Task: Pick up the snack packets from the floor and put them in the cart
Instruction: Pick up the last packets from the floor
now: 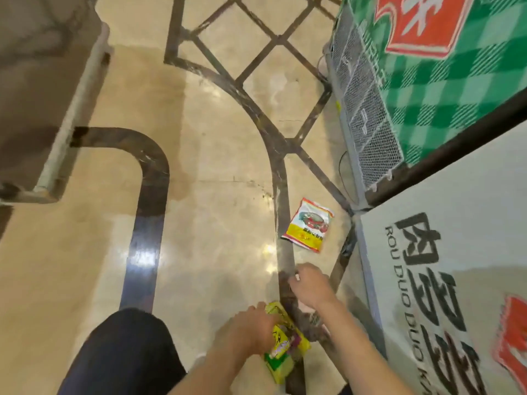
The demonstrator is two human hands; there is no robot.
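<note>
A yellow and green snack packet (281,352) is low in the head view, and my left hand (246,329) is closed over its upper left part. My right hand (309,286) is just above and to the right of it, fingers curled, close to the floor; whether it holds anything is hidden. A second packet, white, red and yellow (309,225), lies flat on the floor farther ahead, near the base of a display. No cart is recognisable in view.
A display stand with a white printed panel (445,266) and a green checked panel (456,89) with wire mesh (368,109) lines the right side. A beige counter base (51,115) stands at the left. My dark trouser leg (122,354) is at the bottom left. Polished tile floor (216,172) lies between.
</note>
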